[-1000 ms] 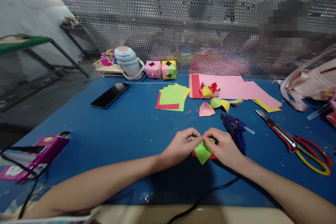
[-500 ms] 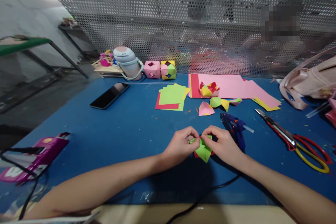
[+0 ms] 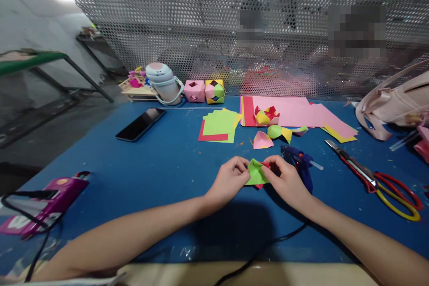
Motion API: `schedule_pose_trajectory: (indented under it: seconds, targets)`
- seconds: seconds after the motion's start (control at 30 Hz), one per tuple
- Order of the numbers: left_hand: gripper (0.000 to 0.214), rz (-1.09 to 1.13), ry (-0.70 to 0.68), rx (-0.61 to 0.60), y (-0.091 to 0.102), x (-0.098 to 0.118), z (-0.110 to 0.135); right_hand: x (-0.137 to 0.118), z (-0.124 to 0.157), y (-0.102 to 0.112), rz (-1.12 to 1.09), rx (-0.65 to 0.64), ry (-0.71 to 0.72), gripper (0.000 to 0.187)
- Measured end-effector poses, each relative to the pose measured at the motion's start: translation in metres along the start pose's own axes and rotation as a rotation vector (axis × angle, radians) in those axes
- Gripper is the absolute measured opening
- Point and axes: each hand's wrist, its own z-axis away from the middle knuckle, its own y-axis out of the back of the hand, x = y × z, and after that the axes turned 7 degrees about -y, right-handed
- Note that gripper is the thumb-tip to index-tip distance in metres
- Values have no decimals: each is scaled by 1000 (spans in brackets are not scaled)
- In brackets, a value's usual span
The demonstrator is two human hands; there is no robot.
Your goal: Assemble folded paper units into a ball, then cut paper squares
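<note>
A small folded paper piece [image 3: 256, 174], green with a red part behind it, hangs just above the blue table [image 3: 161, 165] at the centre. My left hand [image 3: 229, 179] pinches its left side with curled fingers. My right hand [image 3: 286, 180] grips its right side, fingers closed on the red edge. Both forearms reach in from the bottom of the view.
A blue glue gun [image 3: 300, 164] lies right beside my right hand. Scissors and a cutter [image 3: 372, 178] lie to the right, a pink bag [image 3: 395, 105] beyond. Coloured paper sheets [image 3: 219, 124], folded pieces [image 3: 268, 136], paper cubes [image 3: 205, 90], a phone [image 3: 141, 124] and a bottle [image 3: 162, 82] lie further back. A magenta device [image 3: 47, 201] sits left.
Both hands have moved a little further from me with the paper piece. The piece has turned, so its green point no longer hangs downward and the green face shows flatter.
</note>
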Motion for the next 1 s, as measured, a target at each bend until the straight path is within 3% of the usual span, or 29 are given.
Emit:
schedule_pose_trajectory:
  seconds: [0.23,0.37,0.5,0.6,0.73,0.87,1.0]
  targets:
    - [32,143,142,-103,-4,1,3,3,0,-3,46,18,87,7]
    - [24,-79,61,-199,0,5,3,1,2,-4,54,-19,155,11]
    - [25,-253,-56,-170,4,3,3,0,3,-5,17,-53,104,9]
    - [26,-263,-56,-124,4,2,3,2,2,-4,6,-56,50,12]
    - [25,-257,-53,-117,3,4,3,4,0,-3,-8,-53,90,19]
    - [26,-249,-48,-156,3,5,4,4,0,-4,-51,-35,123,13]
    - [26,-246,-41,-185,2,6,5,0,0,-3,-57,-34,150,19]
